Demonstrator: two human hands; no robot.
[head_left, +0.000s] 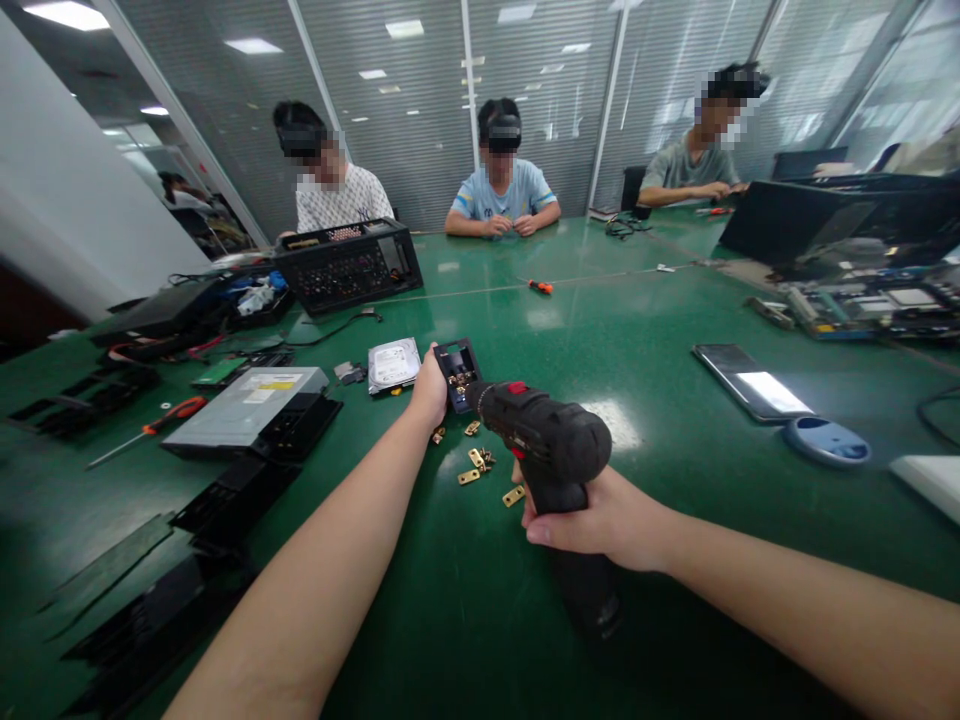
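Note:
My right hand [581, 525] is wrapped round the grip of a black cordless drill [551, 435] with red accents. The drill's front end points away and to the left, at the lower right edge of a flat black piece [452, 362] with gold-coloured bits on it. Whether drill and piece touch is hard to tell. My left hand [429, 392] holds that black piece by its left side, fingers mostly hidden. Just below lie several small gold-coloured plates with holes [469, 478] and some tiny screws [487, 460].
Left are a hard drive [394, 366], an optical drive [247, 408], an orange-handled screwdriver [174, 413] and a black computer case [352, 262]. A phone [750, 382], a round blue object [827, 441] and circuit boards [877, 308] lie right. Another small screwdriver [541, 287] lies mid-table. Three people sit opposite.

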